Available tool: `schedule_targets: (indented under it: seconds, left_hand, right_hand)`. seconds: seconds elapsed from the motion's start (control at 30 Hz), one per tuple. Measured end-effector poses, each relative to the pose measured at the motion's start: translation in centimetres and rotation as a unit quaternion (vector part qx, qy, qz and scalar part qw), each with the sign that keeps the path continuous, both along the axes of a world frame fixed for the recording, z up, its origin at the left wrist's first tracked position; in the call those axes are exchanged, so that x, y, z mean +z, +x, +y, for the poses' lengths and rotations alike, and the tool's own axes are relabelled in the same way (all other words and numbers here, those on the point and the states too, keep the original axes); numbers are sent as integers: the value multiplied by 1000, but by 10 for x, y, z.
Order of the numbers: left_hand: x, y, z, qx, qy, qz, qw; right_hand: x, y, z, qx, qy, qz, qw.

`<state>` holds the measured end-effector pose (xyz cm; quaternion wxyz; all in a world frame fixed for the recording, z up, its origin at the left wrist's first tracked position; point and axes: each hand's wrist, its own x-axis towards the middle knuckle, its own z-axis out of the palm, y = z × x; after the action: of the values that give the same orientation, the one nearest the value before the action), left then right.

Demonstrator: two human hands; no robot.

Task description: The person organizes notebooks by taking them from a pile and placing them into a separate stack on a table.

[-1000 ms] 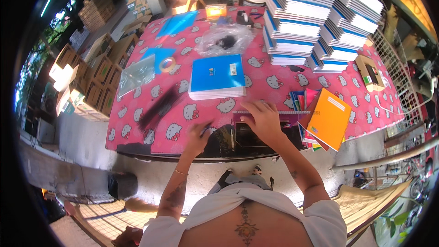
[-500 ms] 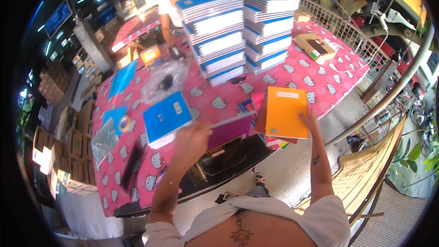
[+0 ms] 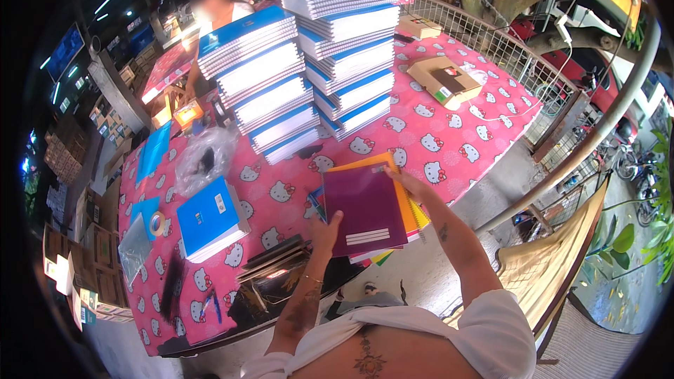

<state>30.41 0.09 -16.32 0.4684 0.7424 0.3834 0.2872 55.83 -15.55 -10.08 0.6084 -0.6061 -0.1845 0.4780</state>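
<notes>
Purple notebook already tops the orange one, edges uneven; our left hand clamps its side, right hand touches its corner, grip unclear.

- Three white bars and a small mark stand on the purple notebook.
- A pale sticker and coloured emblem mark the blue notebook.
- A green label sits on a cardboard box.
- No lettering is legible.

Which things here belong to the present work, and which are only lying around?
In use:
rectangular purple-covered notebook, touched by left hand and right hand
orange-covered notebook beneath it

Lying about:
round beige tape roll
crumpled clear plastic bag
</notes>
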Motion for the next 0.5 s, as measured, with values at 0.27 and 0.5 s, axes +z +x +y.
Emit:
schedule_targets:
  seconds: [0.27, 0.5]
  left_hand:
    - [35, -14, 33, -39, -466, -84, 880]
    - [50, -22, 37, -191, -480, -167, 840]
  right_hand:
    - [22, -5, 24, 139, -73, 126, 980]
    - [43, -68, -38, -21, 122, -109, 986]
